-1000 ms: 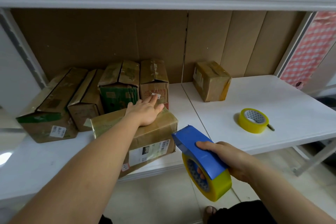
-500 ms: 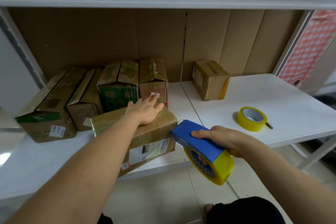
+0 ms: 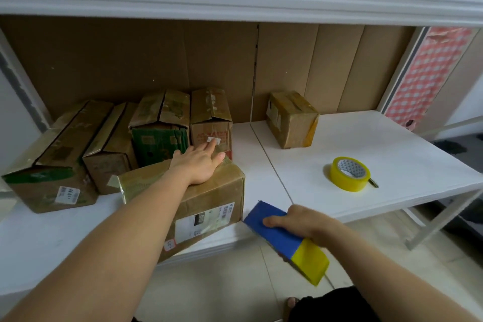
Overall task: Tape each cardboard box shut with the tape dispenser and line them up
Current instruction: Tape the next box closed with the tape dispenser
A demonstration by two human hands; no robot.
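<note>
The left hand (image 3: 202, 165) lies flat, fingers straight, on top of the front cardboard box (image 3: 198, 206), which sits at the white shelf's (image 3: 392, 144) front edge (brown, glossy with old tape, white shipping label on its near face). The right hand (image 3: 300, 222) grips the blue tape dispenser (image 3: 277, 230), yellow roll loaded, just beside the box's right corner.

Spare tape roll (image 3: 349, 174): yellow, flat on the white shelf (image 3: 407, 154) — right half.
Dark small object (image 3: 373, 182): touching the roll's right side, too small to identify.
Back panel (image 3: 156, 60): brown cardboard sheets.
Checked cloth (image 3: 428, 73): red-and-white — far right.
</note>
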